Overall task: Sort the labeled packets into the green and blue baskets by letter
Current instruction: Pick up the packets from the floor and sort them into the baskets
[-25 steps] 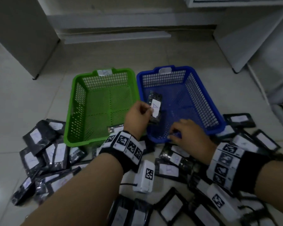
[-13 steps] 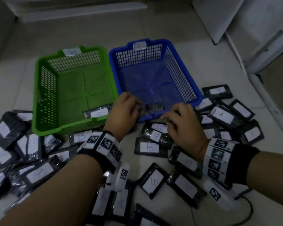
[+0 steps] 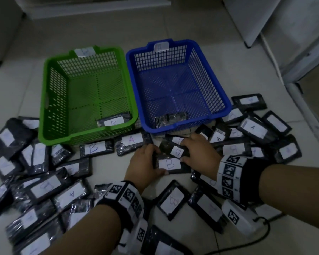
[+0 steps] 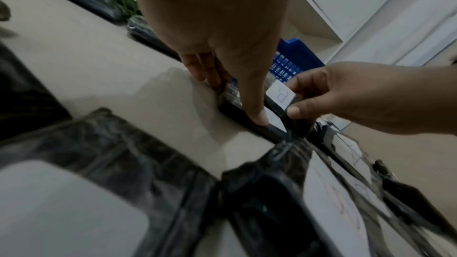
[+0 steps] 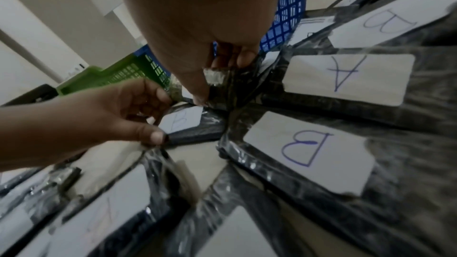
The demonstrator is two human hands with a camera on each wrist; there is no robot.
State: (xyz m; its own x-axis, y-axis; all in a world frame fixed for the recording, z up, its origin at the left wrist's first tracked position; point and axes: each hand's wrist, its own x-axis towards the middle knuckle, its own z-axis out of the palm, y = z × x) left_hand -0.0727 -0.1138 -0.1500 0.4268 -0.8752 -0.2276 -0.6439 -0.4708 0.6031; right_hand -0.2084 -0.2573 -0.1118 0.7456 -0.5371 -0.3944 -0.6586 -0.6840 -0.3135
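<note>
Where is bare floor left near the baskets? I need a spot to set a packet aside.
Bare tile lies beyond the green mesh basket and blue mesh basket, toward the wall. A smaller patch sits between the B-labelled black packet by the green basket and the left hand. Black packets crowd the floor left, right and near the person.

Dim pale tiled floor (image 3: 173,23), white cabinets (image 3: 276,19)

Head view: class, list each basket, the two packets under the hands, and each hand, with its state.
green basket: holds one B packet
blue basket: holds one packet, label hidden
lower B packet: on floor, left hand grips it
upper B packet: on pile, right hand grips it
</note>
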